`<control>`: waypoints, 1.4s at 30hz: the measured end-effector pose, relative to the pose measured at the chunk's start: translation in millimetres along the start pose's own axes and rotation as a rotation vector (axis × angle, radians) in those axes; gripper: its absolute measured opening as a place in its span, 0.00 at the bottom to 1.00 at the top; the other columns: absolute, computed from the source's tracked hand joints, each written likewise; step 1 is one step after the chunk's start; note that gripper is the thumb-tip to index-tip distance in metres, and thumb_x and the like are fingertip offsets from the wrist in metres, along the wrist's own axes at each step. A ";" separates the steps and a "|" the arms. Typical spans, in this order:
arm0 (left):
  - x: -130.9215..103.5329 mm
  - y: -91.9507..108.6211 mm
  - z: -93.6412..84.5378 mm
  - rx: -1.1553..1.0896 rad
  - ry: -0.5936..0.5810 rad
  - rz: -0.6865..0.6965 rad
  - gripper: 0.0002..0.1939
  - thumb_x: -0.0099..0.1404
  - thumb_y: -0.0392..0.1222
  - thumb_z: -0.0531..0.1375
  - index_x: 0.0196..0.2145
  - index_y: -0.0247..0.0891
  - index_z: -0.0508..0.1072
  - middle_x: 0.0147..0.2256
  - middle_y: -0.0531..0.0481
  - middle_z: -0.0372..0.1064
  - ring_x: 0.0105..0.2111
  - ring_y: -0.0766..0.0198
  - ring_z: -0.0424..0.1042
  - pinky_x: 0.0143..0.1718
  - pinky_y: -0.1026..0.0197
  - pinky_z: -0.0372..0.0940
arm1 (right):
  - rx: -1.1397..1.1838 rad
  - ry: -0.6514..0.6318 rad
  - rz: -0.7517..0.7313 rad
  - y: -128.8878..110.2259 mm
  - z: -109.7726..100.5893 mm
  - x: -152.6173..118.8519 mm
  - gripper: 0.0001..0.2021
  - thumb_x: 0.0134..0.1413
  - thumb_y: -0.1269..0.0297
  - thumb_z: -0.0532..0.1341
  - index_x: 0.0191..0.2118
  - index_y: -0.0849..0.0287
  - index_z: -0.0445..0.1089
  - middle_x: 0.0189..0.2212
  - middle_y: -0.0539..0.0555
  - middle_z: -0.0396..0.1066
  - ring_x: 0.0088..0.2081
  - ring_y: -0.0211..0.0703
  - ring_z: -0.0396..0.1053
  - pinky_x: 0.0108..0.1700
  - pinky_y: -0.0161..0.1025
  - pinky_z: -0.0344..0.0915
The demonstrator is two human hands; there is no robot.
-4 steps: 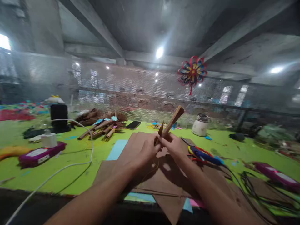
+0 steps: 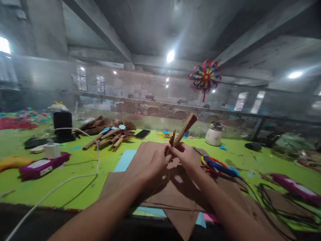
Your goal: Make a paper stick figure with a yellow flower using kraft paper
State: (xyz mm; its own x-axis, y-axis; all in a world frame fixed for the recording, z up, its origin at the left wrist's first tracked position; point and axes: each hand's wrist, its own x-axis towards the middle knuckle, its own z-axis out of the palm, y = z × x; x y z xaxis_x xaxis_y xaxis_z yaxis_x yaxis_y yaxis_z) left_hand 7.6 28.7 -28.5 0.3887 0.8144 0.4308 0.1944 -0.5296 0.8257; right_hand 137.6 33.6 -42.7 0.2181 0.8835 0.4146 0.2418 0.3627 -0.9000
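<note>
Both hands point(image 2: 173, 156) grip what seems rolled paper point(image 2: 185, 130).

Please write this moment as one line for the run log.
left hand: on brown roll's lower end | right hand: same roll | below: brown sheets | right: scissors

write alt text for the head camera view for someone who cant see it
Two bare hands, left and right, hold a rolled brown paper piece above brown sheets on a green table. Beyond lie a pile of brown rolls and a phone; a red flower ornament hangs above.
</note>
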 end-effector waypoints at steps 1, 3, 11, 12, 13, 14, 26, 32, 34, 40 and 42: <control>4.1 -10.3 3.1 -0.038 0.000 0.003 0.04 0.58 0.40 0.55 0.27 0.38 0.66 0.26 0.51 0.64 0.27 0.65 0.62 0.29 0.63 0.59 | 0.005 -0.001 0.000 0.8 -0.1 0.1 0.21 0.38 0.47 0.66 0.30 0.63 0.70 0.24 0.56 0.74 0.26 0.45 0.70 0.29 0.38 0.64; 11.9 -29.4 8.7 -0.087 0.029 0.031 0.04 0.58 0.41 0.55 0.28 0.38 0.65 0.27 0.51 0.65 0.28 0.65 0.62 0.30 0.62 0.60 | 0.000 -0.005 0.000 3.5 0.3 1.0 0.21 0.39 0.48 0.65 0.30 0.63 0.71 0.23 0.55 0.73 0.26 0.43 0.69 0.29 0.37 0.63; 19.1 -48.8 13.1 -0.065 0.063 0.081 0.03 0.56 0.38 0.55 0.31 0.38 0.66 0.27 0.50 0.67 0.27 0.65 0.63 0.30 0.62 0.59 | 0.098 -0.005 -0.006 14.4 5.3 5.2 0.21 0.38 0.48 0.66 0.32 0.62 0.71 0.24 0.53 0.72 0.26 0.42 0.67 0.27 0.36 0.62; 18.8 -48.4 12.8 -0.057 0.064 0.073 0.03 0.56 0.38 0.55 0.31 0.38 0.66 0.27 0.50 0.67 0.27 0.65 0.64 0.30 0.62 0.59 | 0.112 -0.003 -0.003 14.7 5.9 5.2 0.20 0.38 0.49 0.66 0.32 0.62 0.71 0.24 0.53 0.72 0.27 0.42 0.68 0.28 0.36 0.62; 18.5 -48.3 12.7 -0.049 0.068 0.066 0.03 0.56 0.38 0.55 0.31 0.38 0.66 0.28 0.50 0.67 0.27 0.65 0.64 0.30 0.62 0.59 | 0.126 -0.004 -0.001 15.0 6.5 5.2 0.20 0.38 0.50 0.66 0.33 0.62 0.71 0.25 0.53 0.72 0.27 0.43 0.68 0.28 0.36 0.62; 18.5 -48.4 12.7 -0.041 0.074 0.061 0.03 0.56 0.37 0.55 0.30 0.38 0.66 0.28 0.50 0.67 0.27 0.65 0.64 0.30 0.62 0.59 | 0.138 -0.004 -0.001 15.5 7.0 5.3 0.20 0.38 0.51 0.66 0.33 0.62 0.71 0.25 0.53 0.73 0.27 0.43 0.68 0.28 0.36 0.62; 13.9 -35.9 10.3 -0.021 0.092 0.051 0.03 0.55 0.34 0.54 0.29 0.38 0.66 0.27 0.51 0.67 0.27 0.66 0.64 0.30 0.63 0.59 | 0.185 -0.004 0.010 11.0 10.8 3.0 0.13 0.37 0.59 0.63 0.30 0.61 0.69 0.21 0.50 0.70 0.23 0.39 0.65 0.25 0.35 0.60; 17.0 -38.2 9.9 -0.020 0.112 0.042 0.04 0.54 0.32 0.54 0.29 0.38 0.65 0.26 0.52 0.66 0.26 0.67 0.63 0.28 0.65 0.59 | 0.161 -0.030 -0.022 14.0 9.9 3.8 0.11 0.37 0.60 0.63 0.29 0.61 0.68 0.21 0.49 0.69 0.22 0.38 0.64 0.25 0.35 0.61; 18.7 -41.5 10.7 -0.017 0.122 0.049 0.04 0.54 0.33 0.54 0.29 0.39 0.65 0.25 0.53 0.66 0.25 0.67 0.63 0.27 0.65 0.58 | 0.160 -0.029 -0.034 16.2 10.4 4.7 0.12 0.38 0.59 0.63 0.30 0.61 0.69 0.21 0.50 0.69 0.23 0.38 0.65 0.25 0.35 0.61; 17.4 -46.8 12.4 -0.006 0.108 0.092 0.04 0.58 0.38 0.54 0.32 0.37 0.67 0.29 0.50 0.69 0.29 0.65 0.65 0.31 0.63 0.60 | 0.091 0.002 -0.051 24.5 14.1 6.3 0.16 0.44 0.52 0.62 0.32 0.62 0.71 0.26 0.53 0.73 0.26 0.41 0.67 0.25 0.35 0.61; 16.5 -46.7 12.9 -0.015 0.105 0.092 0.05 0.58 0.39 0.54 0.33 0.37 0.67 0.31 0.49 0.70 0.30 0.65 0.65 0.33 0.63 0.60 | 0.054 0.020 -0.063 28.1 14.8 6.5 0.16 0.46 0.52 0.61 0.32 0.63 0.71 0.26 0.54 0.73 0.26 0.41 0.67 0.26 0.35 0.61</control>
State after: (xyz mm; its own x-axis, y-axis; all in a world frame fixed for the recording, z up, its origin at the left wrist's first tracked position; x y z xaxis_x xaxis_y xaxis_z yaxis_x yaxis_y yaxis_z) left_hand 16.6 63.8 -64.6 0.3073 0.7832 0.5405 0.1485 -0.6005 0.7857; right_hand 131.9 53.9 -67.3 0.2229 0.8527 0.4725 0.2041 0.4331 -0.8779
